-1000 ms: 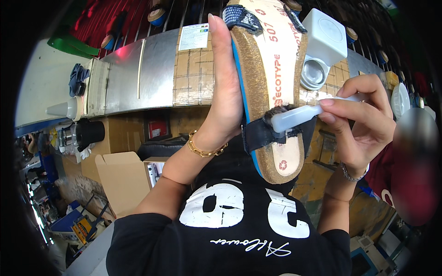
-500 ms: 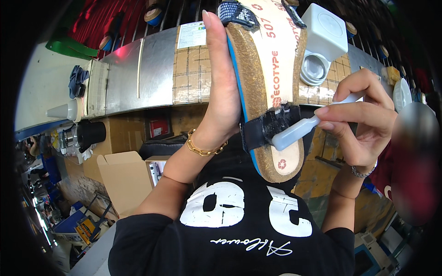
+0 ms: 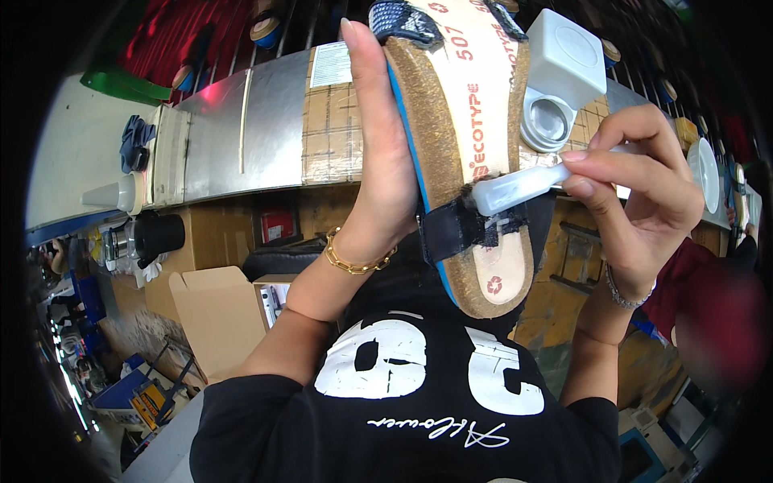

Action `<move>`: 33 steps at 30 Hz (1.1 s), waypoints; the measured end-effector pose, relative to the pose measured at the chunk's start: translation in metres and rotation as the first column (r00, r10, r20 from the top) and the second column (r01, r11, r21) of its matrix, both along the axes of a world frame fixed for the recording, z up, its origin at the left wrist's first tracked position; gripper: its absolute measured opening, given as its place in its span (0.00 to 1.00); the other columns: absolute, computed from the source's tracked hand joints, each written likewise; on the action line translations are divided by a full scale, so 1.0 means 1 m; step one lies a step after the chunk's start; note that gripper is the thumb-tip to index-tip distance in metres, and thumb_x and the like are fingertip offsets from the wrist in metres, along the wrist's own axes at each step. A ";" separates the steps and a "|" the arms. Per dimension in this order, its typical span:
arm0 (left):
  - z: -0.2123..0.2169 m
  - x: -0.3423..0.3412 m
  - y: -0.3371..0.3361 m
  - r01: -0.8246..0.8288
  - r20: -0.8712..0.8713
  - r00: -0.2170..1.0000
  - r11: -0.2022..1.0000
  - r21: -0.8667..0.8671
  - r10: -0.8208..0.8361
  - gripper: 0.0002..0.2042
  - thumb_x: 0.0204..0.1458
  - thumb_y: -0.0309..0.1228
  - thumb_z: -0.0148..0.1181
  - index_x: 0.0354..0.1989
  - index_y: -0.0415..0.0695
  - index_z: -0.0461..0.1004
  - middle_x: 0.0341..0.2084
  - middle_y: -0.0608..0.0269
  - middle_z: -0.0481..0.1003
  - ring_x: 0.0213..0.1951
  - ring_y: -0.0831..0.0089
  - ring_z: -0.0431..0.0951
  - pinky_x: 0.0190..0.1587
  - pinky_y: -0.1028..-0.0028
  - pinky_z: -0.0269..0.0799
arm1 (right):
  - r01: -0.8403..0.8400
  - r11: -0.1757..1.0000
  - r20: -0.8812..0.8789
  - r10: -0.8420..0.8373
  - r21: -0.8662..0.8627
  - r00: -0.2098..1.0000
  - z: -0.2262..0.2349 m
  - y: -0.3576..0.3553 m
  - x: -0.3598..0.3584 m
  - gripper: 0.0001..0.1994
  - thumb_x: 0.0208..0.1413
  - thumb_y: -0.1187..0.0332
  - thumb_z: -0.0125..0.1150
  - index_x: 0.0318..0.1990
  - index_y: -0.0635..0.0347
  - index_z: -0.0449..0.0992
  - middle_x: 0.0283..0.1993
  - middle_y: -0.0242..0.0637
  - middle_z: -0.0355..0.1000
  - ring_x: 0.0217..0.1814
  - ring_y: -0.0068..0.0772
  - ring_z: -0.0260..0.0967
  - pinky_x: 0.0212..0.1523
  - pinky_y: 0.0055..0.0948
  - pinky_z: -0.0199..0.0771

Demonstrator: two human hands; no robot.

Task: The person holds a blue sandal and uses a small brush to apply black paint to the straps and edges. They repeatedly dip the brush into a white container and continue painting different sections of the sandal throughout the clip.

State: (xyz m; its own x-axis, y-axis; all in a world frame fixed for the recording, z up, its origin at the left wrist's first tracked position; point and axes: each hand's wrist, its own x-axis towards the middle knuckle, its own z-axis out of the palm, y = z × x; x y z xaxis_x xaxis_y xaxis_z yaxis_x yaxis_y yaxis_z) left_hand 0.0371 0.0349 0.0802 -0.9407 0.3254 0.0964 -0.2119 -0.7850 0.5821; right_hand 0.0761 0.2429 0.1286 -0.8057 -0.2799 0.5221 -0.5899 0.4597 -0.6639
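A sandal (image 3: 423, 129) with a cork sole, blue edge and pale insole stands tilted in front of me. My left hand (image 3: 382, 161) is closed on it, with the thumb along its left side and the other fingers hidden behind. A dark strap (image 3: 455, 229) crosses its lower part, and a dark patterned strap (image 3: 407, 22) sits at the top. Between thumb and fingers, my right hand (image 3: 644, 193) pinches a brush (image 3: 527, 187) with a flat, pale plastic handle. The brush's dark end rests at the upper edge of the lower strap.
Behind the sandal, a white plastic container (image 3: 562, 56) with a round opening stands on a cardboard-covered part of the metal bench (image 3: 213, 121). An open cardboard box (image 3: 216, 314) lies lower left. A person in dark red (image 3: 713, 314) is close on the right.
My right hand has moved up slightly, carrying the brush from the lower part of the strap to its upper edge. The sandal has shifted slightly left in my left hand.
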 end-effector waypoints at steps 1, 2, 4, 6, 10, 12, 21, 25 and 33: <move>0.001 0.000 -0.001 0.006 0.001 1.000 1.000 0.006 -0.006 0.45 0.61 0.72 0.26 0.62 0.40 0.66 0.52 0.55 0.77 0.50 0.73 0.81 0.53 0.73 0.79 | -0.024 1.000 -0.030 0.024 0.021 0.999 -0.001 -0.001 0.001 0.13 0.36 0.77 0.73 0.34 0.59 0.88 0.35 0.38 0.71 0.37 0.28 0.67 0.38 0.23 0.60; 0.001 0.000 -0.002 0.007 0.009 1.000 1.000 0.015 -0.007 0.44 0.61 0.71 0.26 0.63 0.41 0.65 0.53 0.55 0.76 0.51 0.73 0.80 0.54 0.72 0.78 | -0.023 0.999 -0.053 0.025 0.040 0.998 -0.001 -0.001 0.001 0.13 0.35 0.78 0.73 0.34 0.59 0.87 0.35 0.38 0.71 0.38 0.28 0.67 0.38 0.23 0.60; 0.000 0.000 -0.003 -0.004 0.005 1.000 1.000 0.007 0.004 0.43 0.62 0.71 0.26 0.64 0.41 0.63 0.54 0.55 0.74 0.53 0.72 0.78 0.56 0.72 0.76 | -0.021 0.998 -0.039 0.024 0.057 0.999 0.000 -0.001 0.002 0.14 0.33 0.77 0.73 0.33 0.59 0.88 0.35 0.38 0.71 0.37 0.28 0.67 0.37 0.23 0.60; -0.001 0.000 -0.003 -0.013 0.001 1.000 1.000 0.000 0.013 0.42 0.62 0.70 0.27 0.65 0.42 0.61 0.56 0.55 0.72 0.54 0.72 0.76 0.57 0.71 0.74 | -0.025 0.998 -0.011 0.026 0.057 1.000 0.001 0.000 0.004 0.14 0.31 0.76 0.74 0.32 0.58 0.88 0.34 0.37 0.71 0.36 0.28 0.67 0.35 0.23 0.60; -0.002 0.001 -0.001 -0.032 -0.002 0.999 0.999 -0.017 0.032 0.41 0.63 0.68 0.27 0.67 0.43 0.56 0.59 0.55 0.68 0.57 0.72 0.73 0.60 0.69 0.70 | -0.025 0.998 0.031 0.023 0.055 0.999 0.002 0.000 0.006 0.13 0.29 0.72 0.74 0.29 0.57 0.88 0.32 0.36 0.70 0.34 0.28 0.66 0.33 0.25 0.58; -0.002 0.002 0.000 -0.042 -0.004 0.999 0.999 -0.028 0.042 0.40 0.64 0.68 0.27 0.69 0.44 0.54 0.61 0.55 0.67 0.59 0.72 0.71 0.62 0.69 0.67 | -0.044 0.994 -0.007 0.045 0.099 0.999 0.003 0.001 0.006 0.12 0.28 0.70 0.75 0.28 0.57 0.88 0.31 0.36 0.70 0.33 0.29 0.66 0.32 0.25 0.58; -0.006 0.006 -0.003 -0.139 -0.066 0.989 0.984 -0.109 0.132 0.38 0.66 0.64 0.28 0.74 0.46 0.45 0.68 0.55 0.58 0.66 0.71 0.64 0.69 0.65 0.58 | -0.255 0.966 0.159 0.259 -0.046 0.953 0.004 0.011 -0.003 0.10 0.36 0.67 0.76 0.30 0.57 0.88 0.32 0.37 0.71 0.33 0.27 0.65 0.33 0.23 0.56; -0.011 0.003 -0.009 -0.375 -0.260 0.915 0.886 -0.272 0.308 0.38 0.67 0.63 0.29 0.76 0.47 0.41 0.71 0.55 0.55 0.69 0.70 0.60 0.73 0.64 0.54 | -0.013 0.997 0.043 0.017 -0.080 0.999 -0.015 0.001 0.003 0.10 0.42 0.74 0.74 0.35 0.61 0.87 0.35 0.38 0.71 0.36 0.26 0.66 0.36 0.24 0.61; -0.037 -0.001 -0.023 -0.805 -0.548 0.581 0.526 -0.276 0.601 0.37 0.70 0.58 0.26 0.77 0.42 0.36 0.76 0.57 0.44 0.74 0.68 0.48 0.76 0.66 0.39 | 0.272 0.962 -0.066 -0.271 0.005 0.960 -0.024 -0.017 0.039 0.15 0.29 0.74 0.78 0.32 0.50 0.89 0.30 0.28 0.72 0.30 0.22 0.63 0.34 0.23 0.57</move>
